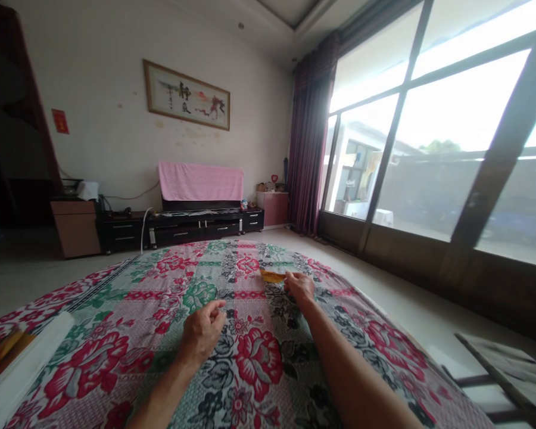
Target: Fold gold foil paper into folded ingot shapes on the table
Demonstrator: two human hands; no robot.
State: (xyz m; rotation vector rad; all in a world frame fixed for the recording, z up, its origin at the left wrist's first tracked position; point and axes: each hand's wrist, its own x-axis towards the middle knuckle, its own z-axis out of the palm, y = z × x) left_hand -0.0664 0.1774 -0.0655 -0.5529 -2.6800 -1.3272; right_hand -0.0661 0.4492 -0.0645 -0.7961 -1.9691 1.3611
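My right hand (301, 288) is closed, its fingers and thumb pinching one end of a thin, flat yellow-brown strip (272, 276). The strip points left over the far middle of the flowered cloth (259, 363) that covers the table. Its material is unclear. Lower and further left, my left hand (204, 328) is curled closed just above the same cloth; whether anything is between its fingers is hidden. At the left edge stands a white box (38, 351), cut off by the frame, with similar yellow-brown pieces (9, 357) in it.
Beyond the table is a low black cabinet (196, 229) with a pink cloth (201, 182) over a dark object on it. A stool (513, 369) stands at the lower right. Large windows (446, 155) and a purple curtain (310, 143) line the right side.
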